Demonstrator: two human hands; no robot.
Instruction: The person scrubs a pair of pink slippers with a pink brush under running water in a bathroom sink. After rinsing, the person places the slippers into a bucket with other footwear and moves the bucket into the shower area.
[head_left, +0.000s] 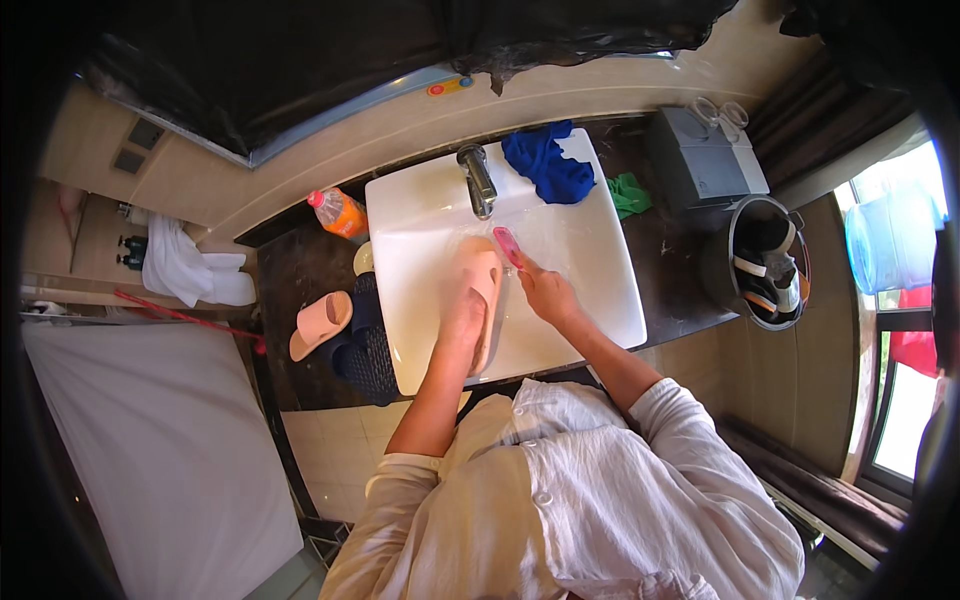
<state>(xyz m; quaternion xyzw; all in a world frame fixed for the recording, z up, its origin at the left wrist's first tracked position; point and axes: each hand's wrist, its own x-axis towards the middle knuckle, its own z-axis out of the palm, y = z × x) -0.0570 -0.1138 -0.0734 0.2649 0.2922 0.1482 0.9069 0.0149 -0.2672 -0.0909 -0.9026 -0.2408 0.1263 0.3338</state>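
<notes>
Over the white washbasin (600, 300), my left hand (462, 316) grips a pink slide sandal (487, 279) by its strap area. The sandal points towards the tap, and its front part is blurred. My right hand (553, 294) is closed around the handle of a small pink brush (506, 244). The brush head lies just right of the sandal's toe; whether they touch I cannot tell. Beyond both hands stands a chrome tap (478, 180). A crumpled blue cloth (551, 166) drapes over the basin's back right corner.
Left on the dark countertop (281, 281) are another pink slide sandal (322, 326), navy slippers (364, 352) and an orange drink bottle (341, 216). Right of the basin lie a green cloth (628, 195), a grey box (705, 169) and a bucket (731, 255) holding shoes.
</notes>
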